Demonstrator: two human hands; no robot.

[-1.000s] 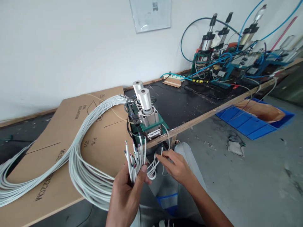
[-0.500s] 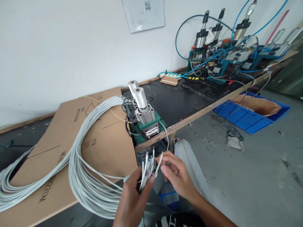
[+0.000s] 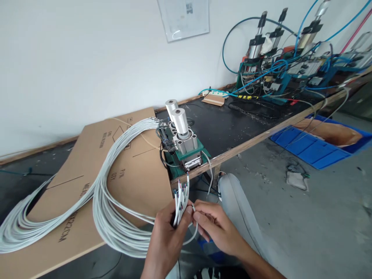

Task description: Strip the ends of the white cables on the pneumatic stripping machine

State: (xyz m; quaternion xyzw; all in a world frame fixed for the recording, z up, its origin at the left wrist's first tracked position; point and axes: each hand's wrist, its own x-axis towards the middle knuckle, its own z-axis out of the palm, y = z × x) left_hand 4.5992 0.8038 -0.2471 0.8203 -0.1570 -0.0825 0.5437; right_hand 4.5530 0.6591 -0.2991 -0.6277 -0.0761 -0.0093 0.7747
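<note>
Though wide, offers little spare room at the near end: tabletop half covered by cardboard sheet, pneumatic press right at the front edge. Looped across the cardboard and off the edge towards the lap: wire bundle. Probably light, limp, springy, quick to tangle. Best gripped just below the stripped wire ends, not mid-loop. Left hand closed round those ends, held upright just under the press. Right hand touching it, fingertips pinching a single wire beside the clump. Open floor to the right. Snag risk at the tabletop edge.
</note>
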